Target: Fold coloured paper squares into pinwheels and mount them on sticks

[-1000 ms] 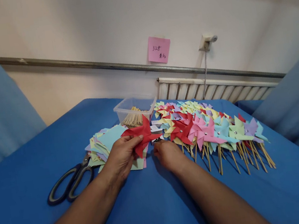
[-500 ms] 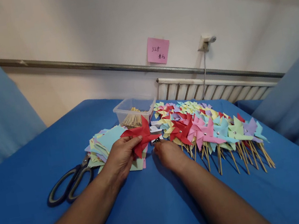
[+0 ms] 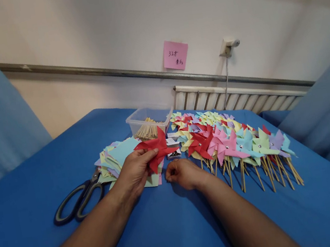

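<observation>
My left hand (image 3: 137, 168) pinches a red paper pinwheel (image 3: 160, 146) at its centre, holding it above a stack of coloured paper sheets (image 3: 122, 151). Just to the right, my right hand (image 3: 182, 174) is closed with its fingertips pinched together; whatever they hold is hidden or too small to name. Beyond that hand stands a small box of dark, shiny little pieces (image 3: 174, 153). Finished pinwheels on wooden sticks (image 3: 226, 147) lie in a large group to the right, in red, pink, blue, green, yellow and purple.
A clear plastic box (image 3: 136, 124) holding wooden sticks (image 3: 150, 129) stands at the back. Black-handled scissors (image 3: 80, 202) lie left of the paper stack. The blue-covered table (image 3: 158, 234) meets a wall with a radiator (image 3: 198, 98), a rail (image 3: 106, 73) and a pink note (image 3: 175, 55).
My right hand has drawn back from the small box towards me and slightly left, leaving the box's contents in sight. The left hand still holds the red pinwheel in nearly the same place.
</observation>
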The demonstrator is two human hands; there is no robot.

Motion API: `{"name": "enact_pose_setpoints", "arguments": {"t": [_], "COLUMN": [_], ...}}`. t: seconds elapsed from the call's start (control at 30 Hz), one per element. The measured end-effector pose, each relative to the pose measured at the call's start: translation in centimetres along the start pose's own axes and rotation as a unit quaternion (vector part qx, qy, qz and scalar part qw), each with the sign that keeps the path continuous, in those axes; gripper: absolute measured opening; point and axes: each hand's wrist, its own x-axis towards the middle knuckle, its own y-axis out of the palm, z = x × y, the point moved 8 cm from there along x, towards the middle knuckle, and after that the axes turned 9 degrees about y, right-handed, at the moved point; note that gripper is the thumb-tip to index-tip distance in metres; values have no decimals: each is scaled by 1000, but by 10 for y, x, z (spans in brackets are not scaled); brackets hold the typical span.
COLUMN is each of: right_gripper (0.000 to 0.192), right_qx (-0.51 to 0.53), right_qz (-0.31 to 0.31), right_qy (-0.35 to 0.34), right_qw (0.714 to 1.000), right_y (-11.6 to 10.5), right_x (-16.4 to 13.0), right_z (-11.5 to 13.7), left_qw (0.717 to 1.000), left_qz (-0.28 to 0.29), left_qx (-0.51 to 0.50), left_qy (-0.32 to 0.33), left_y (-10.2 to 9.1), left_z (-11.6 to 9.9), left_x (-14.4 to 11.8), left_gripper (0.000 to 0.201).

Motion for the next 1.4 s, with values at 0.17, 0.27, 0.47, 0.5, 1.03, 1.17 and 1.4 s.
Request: {"name": "enact_pose_setpoints", "arguments": {"t": [0.17, 0.27, 0.47, 0.5, 1.03, 1.17, 1.4], "right_gripper": [18, 19, 19, 19, 21, 24, 21], "right_qx": [-18, -42, -104, -109, -192, -228, -236], "right_qz": [-17, -44, -83, -88, -57, -67, -64], "right_qy": [3, 8, 24, 29, 58, 83, 60], "right_qw": [1000, 998, 991, 990, 978, 968, 968], "right_y": [-6, -13, -21, -22, -10, -15, -18], "right_x": [3, 2, -1, -1, -3, -7, -10], "right_z": [-5, -3, -4, -5, 8, 8, 7], "left_qw": [1000, 1000, 1000, 999, 1000, 1000, 1000], "left_qz": [5, 13, 11, 12, 13, 17, 9], "left_qx": [5, 12, 25, 27, 9, 7, 3], "left_qy": [1, -1, -13, -14, -20, -22, -23], "left_y": [1, 1, 0, 0, 0, 1, 0], "left_z": [-1, 0, 3, 3, 4, 3, 4], "left_x": [-1, -1, -2, -2, -1, -3, -2], "left_gripper": [19, 23, 25, 25, 21, 21, 21]}}
